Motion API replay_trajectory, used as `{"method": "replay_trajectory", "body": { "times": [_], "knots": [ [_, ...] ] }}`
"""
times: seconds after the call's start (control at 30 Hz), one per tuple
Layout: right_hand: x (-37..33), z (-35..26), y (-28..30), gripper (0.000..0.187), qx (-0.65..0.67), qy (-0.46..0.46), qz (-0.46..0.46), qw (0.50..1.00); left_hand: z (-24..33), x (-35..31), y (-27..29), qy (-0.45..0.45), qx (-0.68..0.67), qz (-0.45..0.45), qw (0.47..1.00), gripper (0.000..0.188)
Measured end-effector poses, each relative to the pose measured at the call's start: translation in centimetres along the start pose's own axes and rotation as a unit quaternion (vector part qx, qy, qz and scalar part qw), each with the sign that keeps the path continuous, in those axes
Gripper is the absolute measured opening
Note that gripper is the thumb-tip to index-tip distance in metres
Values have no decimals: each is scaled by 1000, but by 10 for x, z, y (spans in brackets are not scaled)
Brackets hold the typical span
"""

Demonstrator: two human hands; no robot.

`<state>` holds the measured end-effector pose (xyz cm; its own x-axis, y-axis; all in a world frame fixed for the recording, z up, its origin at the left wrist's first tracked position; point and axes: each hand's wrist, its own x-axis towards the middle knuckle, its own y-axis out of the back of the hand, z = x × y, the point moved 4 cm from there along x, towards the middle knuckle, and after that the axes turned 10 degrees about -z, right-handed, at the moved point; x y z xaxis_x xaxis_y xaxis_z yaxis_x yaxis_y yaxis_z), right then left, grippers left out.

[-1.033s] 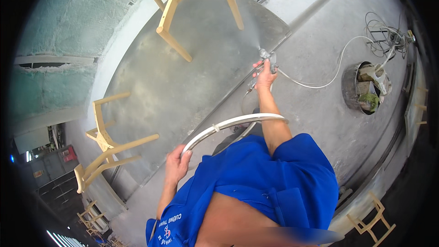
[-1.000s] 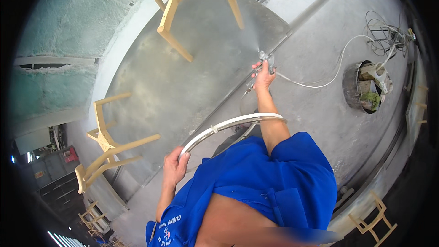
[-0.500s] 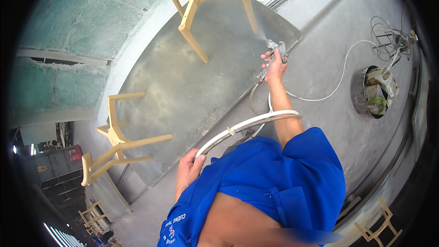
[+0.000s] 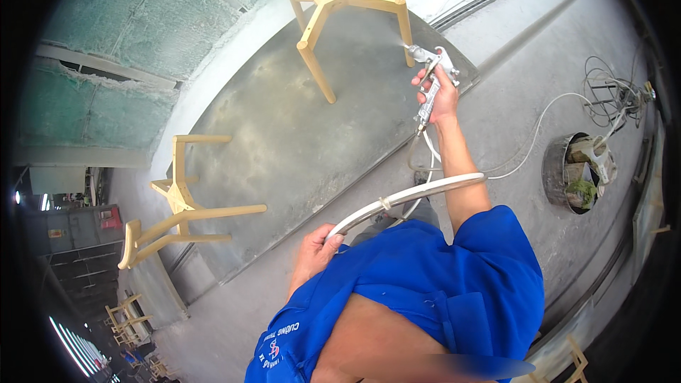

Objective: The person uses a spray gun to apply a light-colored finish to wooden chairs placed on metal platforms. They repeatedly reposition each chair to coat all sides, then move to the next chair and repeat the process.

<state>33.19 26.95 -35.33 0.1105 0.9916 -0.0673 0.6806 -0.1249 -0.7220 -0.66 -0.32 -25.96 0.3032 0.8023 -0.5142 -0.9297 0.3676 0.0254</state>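
My right hand (image 4: 443, 93) is wrapped round a silver spray gun (image 4: 430, 74), its nozzle close beside the outer leg of a pale wooden chair frame (image 4: 333, 0). A faint mist shows at the nozzle. My left hand (image 4: 313, 254), near my waist, grips a looped white hose (image 4: 386, 203) that arcs across to my right forearm. Thinner hose drops from the gun's handle. The chair frame stands legs-outward on a large grey board (image 4: 284, 128). A second wooden chair frame (image 4: 181, 202) lies at the board's left end.
On the right floor stands a round metal tub (image 4: 560, 177) with rags in it, by a tangle of hoses (image 4: 617, 92). Green, coated wall panels (image 4: 106, 14) rise at upper left. More wooden chair frames (image 4: 128, 319) stand at far lower left, and another (image 4: 578, 362) at lower right.
My right hand has raised the spray gun from the tip of the chair leg to a little higher along it, and turned it. My left hand still holds the hose. The view has shifted slightly.
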Motion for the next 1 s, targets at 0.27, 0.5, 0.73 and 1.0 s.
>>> {"method": "replay_trajectory", "body": {
  "times": [0.27,0.5,0.73,1.0],
  "knots": [
    [23,-28,-11,33,-64,-87,-35,993,13,23,-10,-37,25,-11,999,23],
    [49,-1,20,32,-102,-187,-46,976,43,36,-30,65,-4,-69,995,26],
    [39,122,88,27,-151,-282,99,942,56,12,-32,129,-73,4,989,25],
    [-34,233,69,46,-286,-247,116,919,-66,-16,52,177,-25,35,983,18]
  ]
}}
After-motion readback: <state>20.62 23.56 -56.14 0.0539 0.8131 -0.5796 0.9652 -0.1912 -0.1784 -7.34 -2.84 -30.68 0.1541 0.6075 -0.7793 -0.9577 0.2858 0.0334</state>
